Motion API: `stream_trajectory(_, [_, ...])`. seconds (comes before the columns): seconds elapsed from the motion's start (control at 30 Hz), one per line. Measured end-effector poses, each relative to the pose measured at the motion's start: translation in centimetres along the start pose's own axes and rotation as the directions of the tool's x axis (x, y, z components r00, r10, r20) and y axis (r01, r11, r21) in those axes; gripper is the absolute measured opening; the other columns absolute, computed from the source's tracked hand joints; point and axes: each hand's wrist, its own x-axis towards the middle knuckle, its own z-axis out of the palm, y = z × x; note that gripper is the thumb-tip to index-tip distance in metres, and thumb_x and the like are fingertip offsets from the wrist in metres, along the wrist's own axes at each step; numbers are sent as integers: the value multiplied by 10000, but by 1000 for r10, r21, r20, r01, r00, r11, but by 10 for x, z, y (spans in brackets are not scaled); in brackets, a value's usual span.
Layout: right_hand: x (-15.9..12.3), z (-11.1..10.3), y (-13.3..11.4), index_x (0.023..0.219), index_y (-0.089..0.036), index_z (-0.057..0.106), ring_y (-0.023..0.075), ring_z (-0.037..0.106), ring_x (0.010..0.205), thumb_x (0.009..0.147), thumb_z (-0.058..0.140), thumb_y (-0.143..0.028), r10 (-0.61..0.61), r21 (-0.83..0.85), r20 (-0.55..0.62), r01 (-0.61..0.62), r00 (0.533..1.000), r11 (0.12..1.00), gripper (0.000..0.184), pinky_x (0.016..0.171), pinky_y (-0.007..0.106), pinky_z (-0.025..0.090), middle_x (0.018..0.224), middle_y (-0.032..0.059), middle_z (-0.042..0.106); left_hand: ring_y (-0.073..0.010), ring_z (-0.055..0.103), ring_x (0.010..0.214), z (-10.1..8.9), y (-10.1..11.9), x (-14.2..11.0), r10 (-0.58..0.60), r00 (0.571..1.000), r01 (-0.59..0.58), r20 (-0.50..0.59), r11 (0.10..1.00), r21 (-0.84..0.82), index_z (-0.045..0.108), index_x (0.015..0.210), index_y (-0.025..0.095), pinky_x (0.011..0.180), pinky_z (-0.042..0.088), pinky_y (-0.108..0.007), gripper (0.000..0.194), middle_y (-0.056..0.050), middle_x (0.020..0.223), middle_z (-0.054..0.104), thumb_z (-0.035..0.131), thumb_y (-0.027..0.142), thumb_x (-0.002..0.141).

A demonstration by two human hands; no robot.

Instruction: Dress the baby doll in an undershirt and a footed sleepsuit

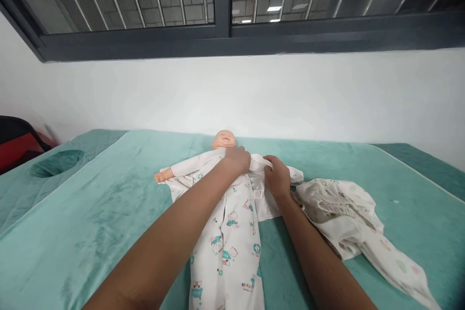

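A baby doll lies on its back, head toward the wall, with one arm stretched out to the left. Over its body is a white printed baby romper, its legs running toward me. My left hand is closed on the romper's cloth near the doll's neck and shoulder; its fingertips are partly hidden. Beside it, my right hand pinches the white sleeve cloth on the doll's right-side arm as I see it. That doll arm is covered by fabric.
A second, crumpled white baby garment lies to the right, by my right forearm. Green plush fabric covers the bed, which has a round hole at left. Behind are a white wall and a barred window; a red-and-black bag stands at far left.
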Motion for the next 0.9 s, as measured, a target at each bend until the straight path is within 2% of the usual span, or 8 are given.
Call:
stream_trajectory(0.1, [0,-1,-1,1045,-200,648,259,630,957,804,429,-181,25,19,14,-25,1000,1000,327,835,360,441,1052,76,717,-274,606,1144,4,11,14,51,998,-52,33,998,21,656,1142,155,917,494,-376,347,-170,1232,634,660,266,814])
stream_trajectory(0.2, [2,-1,-3,1013,-217,656,262,631,936,841,465,-258,46,15,37,-46,998,999,260,825,362,426,1022,68,724,-243,632,1081,9,17,26,70,993,-74,96,997,33,667,1081,150,937,497,-431,276,-113,1134,683,651,311,858])
stream_trajectory(0.33, [5,0,-3,967,-224,669,256,635,902,868,473,-314,87,26,47,-88,995,996,238,809,359,412,976,64,732,-263,664,1039,9,14,32,97,989,-101,115,995,25,687,1053,189,914,506,-403,277,-124,1054,727,680,231,779])
stream_trajectory(0.47, [7,-1,0,951,-233,676,258,644,879,845,462,-268,136,90,24,-138,990,986,241,784,357,417,943,61,739,-270,682,995,2,10,22,111,990,-114,86,993,33,663,1099,189,857,521,-382,338,-138,1050,730,641,190,762])
stream_trajectory(0.6, [8,-4,2,943,-228,671,261,645,852,808,466,-254,191,192,-25,-183,981,964,247,760,357,440,905,68,733,-283,678,993,-15,6,5,87,995,-90,49,994,63,649,1111,165,844,515,-391,355,-159,1081,714,630,152,757])
stream_trajectory(0.77, [12,-7,8,914,-213,649,241,642,792,757,472,-259,297,351,-62,-258,953,900,241,742,357,485,839,62,711,-297,672,1000,-40,-4,-17,31,999,-34,28,995,96,642,1127,164,829,508,-393,391,-160,1097,704,630,104,740])
stream_trajectory(0.9, [15,-5,17,882,-211,631,231,633,744,722,477,-257,373,445,-59,-310,926,840,227,710,357,495,801,58,694,-283,684,965,-52,-10,-31,-25,999,21,38,993,115,649,1102,160,804,511,-366,379,-160,1084,705,627,63,736])
